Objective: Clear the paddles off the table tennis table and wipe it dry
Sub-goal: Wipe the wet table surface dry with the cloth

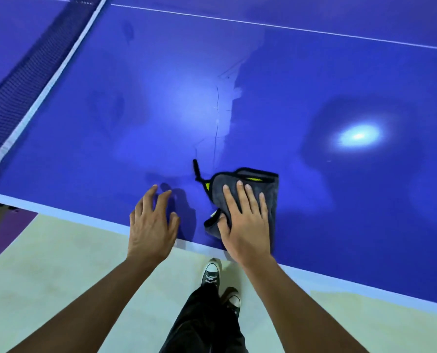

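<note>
Table (314, 72): cloth (268, 189) under R hand (245, 220)

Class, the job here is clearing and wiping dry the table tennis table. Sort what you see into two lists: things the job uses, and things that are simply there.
Part of the job:
- grey cloth, flat under the right hand
- blue table tennis table
- left hand, empty, hovering at the table edge

Just there:
- net
- black sneakers
- pale floor

No paddles are in view.
</note>
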A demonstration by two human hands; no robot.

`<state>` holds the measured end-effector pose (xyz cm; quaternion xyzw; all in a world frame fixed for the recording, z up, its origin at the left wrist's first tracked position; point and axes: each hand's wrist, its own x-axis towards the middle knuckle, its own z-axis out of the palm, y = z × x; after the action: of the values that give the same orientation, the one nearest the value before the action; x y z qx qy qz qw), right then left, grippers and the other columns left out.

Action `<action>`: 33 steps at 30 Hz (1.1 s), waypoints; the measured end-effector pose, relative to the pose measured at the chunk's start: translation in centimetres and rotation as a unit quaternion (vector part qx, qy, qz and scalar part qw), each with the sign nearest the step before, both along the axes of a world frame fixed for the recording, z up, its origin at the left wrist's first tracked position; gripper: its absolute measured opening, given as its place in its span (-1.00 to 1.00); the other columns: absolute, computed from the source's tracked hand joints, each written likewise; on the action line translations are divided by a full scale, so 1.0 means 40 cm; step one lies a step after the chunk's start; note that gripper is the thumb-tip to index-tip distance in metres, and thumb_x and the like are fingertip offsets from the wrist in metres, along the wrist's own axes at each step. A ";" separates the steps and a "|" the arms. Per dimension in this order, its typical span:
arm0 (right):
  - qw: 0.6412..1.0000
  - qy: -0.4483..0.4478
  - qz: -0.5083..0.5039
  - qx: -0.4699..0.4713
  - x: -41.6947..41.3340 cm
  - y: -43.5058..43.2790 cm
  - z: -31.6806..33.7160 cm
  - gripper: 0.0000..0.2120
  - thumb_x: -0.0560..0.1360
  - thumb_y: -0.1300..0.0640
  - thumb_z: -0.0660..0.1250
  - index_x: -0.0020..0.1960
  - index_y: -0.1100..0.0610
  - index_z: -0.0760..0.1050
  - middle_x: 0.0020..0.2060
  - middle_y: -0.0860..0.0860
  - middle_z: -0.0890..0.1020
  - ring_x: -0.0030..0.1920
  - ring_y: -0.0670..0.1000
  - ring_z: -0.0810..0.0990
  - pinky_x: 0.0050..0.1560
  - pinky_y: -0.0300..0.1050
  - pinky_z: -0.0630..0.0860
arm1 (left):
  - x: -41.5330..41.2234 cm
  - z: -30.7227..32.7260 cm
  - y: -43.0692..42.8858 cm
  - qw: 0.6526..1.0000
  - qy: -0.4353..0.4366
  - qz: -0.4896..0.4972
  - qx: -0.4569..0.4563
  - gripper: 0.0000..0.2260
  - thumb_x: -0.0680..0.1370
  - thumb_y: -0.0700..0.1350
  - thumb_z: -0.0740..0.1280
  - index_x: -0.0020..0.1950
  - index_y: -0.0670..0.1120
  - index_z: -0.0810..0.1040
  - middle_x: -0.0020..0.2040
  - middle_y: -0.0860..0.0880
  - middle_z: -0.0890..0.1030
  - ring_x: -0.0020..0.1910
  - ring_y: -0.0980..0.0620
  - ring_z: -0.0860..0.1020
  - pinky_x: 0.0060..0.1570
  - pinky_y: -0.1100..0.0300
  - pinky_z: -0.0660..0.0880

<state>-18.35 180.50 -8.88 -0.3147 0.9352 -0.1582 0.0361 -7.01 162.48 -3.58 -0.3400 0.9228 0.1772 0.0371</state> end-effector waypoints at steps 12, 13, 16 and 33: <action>1.000 0.009 0.015 -0.023 0.069 0.022 -0.019 -0.44 0.58 0.05 0.09 0.57 0.06 0.32 0.57 0.06 0.30 0.58 0.10 0.25 0.57 0.19 0.13 | 0.083 0.062 -0.059 1.000 -0.001 -0.016 -0.009 -0.59 0.62 -0.06 0.28 0.47 -0.05 0.42 0.54 -0.12 0.31 0.41 -0.27 0.36 0.33 -0.17 0.35; 1.000 0.011 0.009 -0.010 0.072 0.022 -0.020 -0.43 0.58 0.05 0.08 0.59 0.05 0.29 0.59 0.06 0.28 0.59 0.09 0.22 0.58 0.18 0.11 | 0.084 0.060 -0.076 0.999 -0.006 -0.029 -0.017 -0.60 0.62 -0.03 0.25 0.46 -0.06 0.42 0.53 -0.13 0.32 0.40 -0.26 0.38 0.32 -0.17 0.36; 1.000 0.012 0.000 0.003 0.091 0.002 -0.015 -0.40 0.58 0.04 0.07 0.63 0.03 0.19 0.61 0.05 0.21 0.62 0.09 0.12 0.59 0.21 0.07 | 0.083 0.045 -0.125 0.997 -0.012 -0.066 -0.027 -0.53 0.57 0.06 0.11 0.42 -0.08 0.44 0.50 -0.15 0.37 0.37 -0.27 0.41 0.30 -0.17 0.37; 0.992 -0.028 -0.032 0.116 0.156 -0.199 0.012 -0.37 0.66 -0.21 0.04 0.66 -0.16 -0.09 0.66 -0.05 -0.08 0.65 -0.03 -0.14 0.60 0.20 -0.04 | -0.072 -0.005 -0.382 0.978 0.032 -0.205 -0.008 -0.51 0.57 0.01 0.14 0.47 -0.12 0.42 0.51 -0.20 0.34 0.49 -0.27 0.29 0.39 -0.19 0.32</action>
<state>-12.10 172.56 -8.39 -0.2735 0.9556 -0.0587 0.0929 -9.89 147.20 -3.79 -0.1377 0.9750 0.1694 0.0406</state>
